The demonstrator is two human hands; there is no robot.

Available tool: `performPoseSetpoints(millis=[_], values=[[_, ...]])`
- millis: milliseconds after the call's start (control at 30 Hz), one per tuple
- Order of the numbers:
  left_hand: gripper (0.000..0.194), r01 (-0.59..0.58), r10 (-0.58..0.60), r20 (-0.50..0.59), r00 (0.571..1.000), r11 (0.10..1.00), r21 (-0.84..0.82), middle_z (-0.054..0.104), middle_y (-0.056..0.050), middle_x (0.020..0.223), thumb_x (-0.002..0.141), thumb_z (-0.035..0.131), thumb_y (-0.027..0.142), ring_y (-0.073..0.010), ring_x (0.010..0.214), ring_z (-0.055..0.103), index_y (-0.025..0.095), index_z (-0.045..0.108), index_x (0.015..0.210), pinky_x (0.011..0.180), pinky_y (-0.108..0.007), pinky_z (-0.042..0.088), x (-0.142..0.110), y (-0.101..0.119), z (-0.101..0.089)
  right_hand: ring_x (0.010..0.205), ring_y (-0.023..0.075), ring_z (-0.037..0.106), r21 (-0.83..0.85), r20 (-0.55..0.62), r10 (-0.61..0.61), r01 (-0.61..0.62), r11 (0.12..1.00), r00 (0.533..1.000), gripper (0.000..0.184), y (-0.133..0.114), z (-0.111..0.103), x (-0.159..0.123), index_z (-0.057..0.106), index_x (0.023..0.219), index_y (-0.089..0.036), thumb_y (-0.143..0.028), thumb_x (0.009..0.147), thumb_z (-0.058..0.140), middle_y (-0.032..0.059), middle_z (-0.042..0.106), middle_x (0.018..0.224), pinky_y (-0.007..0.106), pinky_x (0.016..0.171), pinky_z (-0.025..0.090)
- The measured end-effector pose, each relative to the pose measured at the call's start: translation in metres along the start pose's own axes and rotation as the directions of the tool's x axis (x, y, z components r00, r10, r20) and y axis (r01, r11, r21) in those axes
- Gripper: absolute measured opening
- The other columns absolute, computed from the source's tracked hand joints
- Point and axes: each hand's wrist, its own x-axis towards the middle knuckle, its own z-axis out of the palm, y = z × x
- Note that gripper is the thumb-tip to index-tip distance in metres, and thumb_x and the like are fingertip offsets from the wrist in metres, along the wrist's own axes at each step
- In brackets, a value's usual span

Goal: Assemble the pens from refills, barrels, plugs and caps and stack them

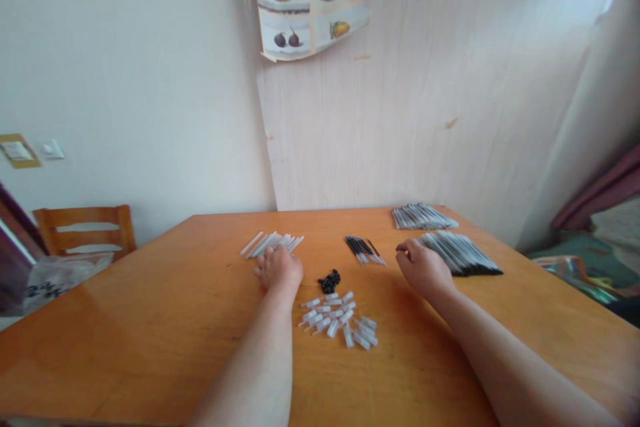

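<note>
My left hand [281, 271] rests at the near edge of a pile of white pen barrels [273, 243], its fingers bent and somewhat apart; the fingertips are partly hidden. My right hand [425, 270] is held beside a row of assembled pens [460, 253] with clear bodies and black ends. Its fingers are curled together, and what they hold, if anything, does not show. Between the hands lie thin dark ink refills [364, 250] with pale ends. Nearer to me are a small heap of black caps or plugs [329, 281] and several translucent white pen parts with narrow tips [335, 313].
A second stack of pens [423, 216] lies at the far right of the orange wooden table [150, 320]. A wooden chair [85, 230] and a plastic bag [65, 277] are to the left. The wall with fruit pictures [313, 7] stands behind the table.
</note>
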Motion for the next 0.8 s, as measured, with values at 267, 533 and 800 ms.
performPoseSetpoints(millis=[267, 533, 800], values=[[0.029, 0.017, -0.017, -0.001, 1.000, 0.999, 0.031, 0.057, -0.015, 0.120, 0.084, 0.046, 0.032, -0.0349, 0.118, 0.045, 0.025, 0.067, 0.101, 0.090, -0.049, 0.038, 0.0004, -0.0013, 0.0057, 0.084, 0.0218, 0.062, -0.004, 0.013, -0.005, 0.005, 1.000, 1.000, 0.029, 0.0004, -0.0005, -0.0006, 0.066, 0.101, -0.022, -0.035, 0.088, 0.043, 0.0076, 0.071, 0.091, 0.026, 0.059, 0.031], [0.030, 0.006, -0.005, -0.005, 1.000, 1.000, 0.030, 0.058, -0.013, 0.120, 0.084, 0.046, 0.031, -0.0334, 0.117, 0.046, 0.026, 0.066, 0.105, 0.093, -0.048, 0.037, -0.0012, 0.0011, 0.0049, 0.084, 0.0212, 0.062, 0.012, 0.005, -0.002, 0.002, 1.000, 1.000, 0.029, -0.0019, -0.0031, -0.0030, 0.065, 0.101, -0.023, -0.035, 0.088, 0.042, 0.0072, 0.071, 0.089, 0.026, 0.061, 0.032], [0.026, -0.064, 0.064, -0.003, 0.998, 0.997, 0.036, 0.059, -0.015, 0.116, 0.081, 0.051, 0.035, -0.0363, 0.114, 0.046, 0.025, 0.069, 0.096, 0.090, -0.050, 0.037, 0.0001, -0.0011, 0.0074, 0.085, 0.0218, 0.062, 0.009, 0.029, 0.019, -0.019, 1.000, 0.999, 0.030, -0.0019, -0.0007, -0.0010, 0.066, 0.103, -0.024, -0.036, 0.088, 0.043, 0.0070, 0.071, 0.092, 0.026, 0.061, 0.033]])
